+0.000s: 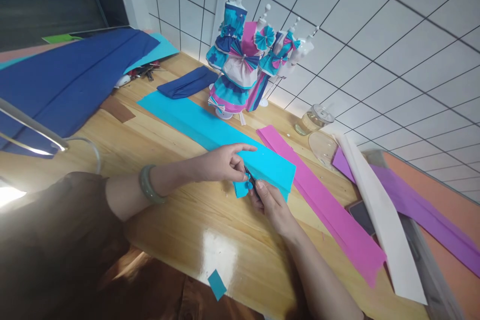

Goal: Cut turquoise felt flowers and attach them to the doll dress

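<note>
My left hand [224, 162] reaches in from the left, index finger stretched out and the other fingers curled down. Its fingertips meet a small bright blue crumpled piece [249, 186] of paper or cloth, which they appear to pinch. Pinched in my right hand [269, 201] is a slim dark pointed tool [252, 178], like tweezers or small scissors; its exact kind is hard to make out. The tool's tip touches or nearly touches the blue piece. Under and behind both hands lies a long bright blue strip [195, 117] on the wooden table [180, 230].
Small dress forms in paper-like outfits [243, 62] stand at the back wall. Pink [322, 200], white [382, 225] and purple strips [423, 207] lie to the right, near a lidded glass [313, 119]. Dark blue sheets [82, 75] spread leftward. A blue scrap [217, 285] sits by the front edge.
</note>
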`<state>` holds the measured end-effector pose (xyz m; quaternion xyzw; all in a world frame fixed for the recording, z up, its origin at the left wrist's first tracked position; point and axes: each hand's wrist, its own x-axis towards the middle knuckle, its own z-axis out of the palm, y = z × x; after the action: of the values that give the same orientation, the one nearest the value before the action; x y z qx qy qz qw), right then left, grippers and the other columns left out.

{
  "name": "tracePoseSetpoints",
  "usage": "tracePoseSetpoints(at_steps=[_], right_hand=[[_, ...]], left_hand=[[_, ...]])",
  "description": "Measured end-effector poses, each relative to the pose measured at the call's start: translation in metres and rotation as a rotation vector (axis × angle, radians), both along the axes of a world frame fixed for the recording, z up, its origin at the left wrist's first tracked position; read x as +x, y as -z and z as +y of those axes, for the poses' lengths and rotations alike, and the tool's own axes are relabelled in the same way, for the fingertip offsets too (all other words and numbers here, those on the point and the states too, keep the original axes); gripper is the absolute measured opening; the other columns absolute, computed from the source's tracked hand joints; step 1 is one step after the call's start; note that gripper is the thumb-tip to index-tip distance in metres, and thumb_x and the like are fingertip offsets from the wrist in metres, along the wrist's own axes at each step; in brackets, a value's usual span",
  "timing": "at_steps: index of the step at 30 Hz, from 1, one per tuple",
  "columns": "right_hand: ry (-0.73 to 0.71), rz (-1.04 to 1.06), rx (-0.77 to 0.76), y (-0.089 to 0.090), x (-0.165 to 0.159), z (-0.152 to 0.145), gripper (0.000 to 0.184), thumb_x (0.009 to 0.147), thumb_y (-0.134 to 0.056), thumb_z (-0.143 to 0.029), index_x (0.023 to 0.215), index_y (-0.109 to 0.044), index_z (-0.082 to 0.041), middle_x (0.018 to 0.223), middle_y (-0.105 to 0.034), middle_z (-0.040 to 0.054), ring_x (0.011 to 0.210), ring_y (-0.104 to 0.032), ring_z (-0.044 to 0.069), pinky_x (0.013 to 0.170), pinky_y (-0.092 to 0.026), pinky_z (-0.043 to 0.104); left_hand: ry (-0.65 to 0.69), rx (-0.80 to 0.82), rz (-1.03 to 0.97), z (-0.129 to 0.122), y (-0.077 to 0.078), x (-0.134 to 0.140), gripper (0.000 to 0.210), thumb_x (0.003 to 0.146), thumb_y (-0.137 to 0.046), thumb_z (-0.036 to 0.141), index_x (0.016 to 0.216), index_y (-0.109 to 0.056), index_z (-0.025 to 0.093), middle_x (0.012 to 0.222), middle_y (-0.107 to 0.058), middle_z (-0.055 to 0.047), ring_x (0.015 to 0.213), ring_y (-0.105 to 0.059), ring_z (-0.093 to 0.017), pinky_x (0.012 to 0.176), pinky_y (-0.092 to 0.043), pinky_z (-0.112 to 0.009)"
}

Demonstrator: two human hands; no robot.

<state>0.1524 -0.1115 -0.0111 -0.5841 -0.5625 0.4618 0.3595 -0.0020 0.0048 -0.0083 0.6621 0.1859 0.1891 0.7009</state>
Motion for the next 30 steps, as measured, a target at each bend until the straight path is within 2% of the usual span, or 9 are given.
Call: tracePoseSetpoints(at_steps=[10,14,17,22,25,28,30], right_hand=[[0.107,0.28,-0.023,0.015,0.004,0.007,0.044,0.083,-0.034,-0.057,0.078,-0.05,-0.017,0.049,-0.025,-0.0072,0.041,-0.02,0.007,0.038,-0.017,0.022],[0.08,0.192,-0.016,0.013,0.0,0.006,0.029,0.08,-0.05,-0.046,0.076,-0.049,-0.018,0.049,-0.031,-0.0073,0.042,-0.022,0.007,0.041,-0.017,0.022],[0.043,0.109,-0.035,0.011,-0.001,0.005,0.027,0.081,-0.051,-0.043,0.071,-0.049,-0.018,0.047,-0.032,-0.0071,0.042,-0.022,0.007,0.042,-0.017,0.022],[0.043,0.108,-0.032,0.013,0.0,0.005,0.026,0.082,-0.05,-0.042,0.071,-0.048,-0.018,0.047,-0.032,-0.0075,0.042,-0.022,0.007,0.043,-0.019,0.022],[0.107,0.132,-0.003,0.016,0.0,0.006,0.026,0.081,-0.051,-0.041,0.07,-0.046,-0.018,0.047,-0.031,-0.0076,0.042,-0.023,0.007,0.042,-0.019,0.022],[0.232,0.174,0.027,0.017,0.0,0.007,0.026,0.079,-0.053,-0.043,0.074,-0.046,-0.018,0.049,-0.027,-0.0081,0.042,-0.022,0.007,0.04,-0.018,0.022],[0.297,0.178,0.051,0.016,-0.001,0.007,0.026,0.078,-0.053,-0.044,0.075,-0.045,-0.018,0.05,-0.026,-0.0082,0.042,-0.021,0.007,0.04,-0.017,0.022]], left_hand=[[0.063,-0.019,0.014,0.0,0.0,-0.002,0.078,0.065,-0.066,0.023,0.133,-0.026,0.02,0.067,-0.057,0.003,0.059,-0.055,-0.011,0.053,-0.043,-0.021],[0.107,0.014,0.042,-0.003,0.002,-0.001,0.081,0.067,-0.063,0.019,0.136,-0.021,0.019,0.066,-0.059,0.003,0.06,-0.055,-0.011,0.054,-0.042,-0.021],[0.125,0.043,0.075,-0.004,0.003,-0.001,0.084,0.067,-0.062,0.017,0.137,-0.018,0.02,0.067,-0.059,0.002,0.059,-0.056,-0.011,0.051,-0.04,-0.021],[0.142,0.001,0.092,-0.004,0.003,-0.001,0.084,0.067,-0.064,0.019,0.137,-0.018,0.019,0.068,-0.06,0.001,0.059,-0.056,-0.012,0.052,-0.041,-0.022],[0.127,-0.047,0.067,-0.001,0.004,-0.001,0.084,0.066,-0.066,0.021,0.136,-0.02,0.02,0.072,-0.06,0.0,0.062,-0.057,-0.012,0.056,-0.042,-0.023],[0.083,-0.113,0.052,0.001,0.008,0.0,0.084,0.064,-0.068,0.025,0.135,-0.022,0.021,0.082,-0.06,-0.002,0.065,-0.057,-0.012,0.059,-0.042,-0.025],[0.052,-0.15,0.057,0.001,0.009,0.002,0.084,0.063,-0.069,0.028,0.134,-0.024,0.02,0.081,-0.059,-0.002,0.065,-0.057,-0.012,0.061,-0.042,-0.026]])
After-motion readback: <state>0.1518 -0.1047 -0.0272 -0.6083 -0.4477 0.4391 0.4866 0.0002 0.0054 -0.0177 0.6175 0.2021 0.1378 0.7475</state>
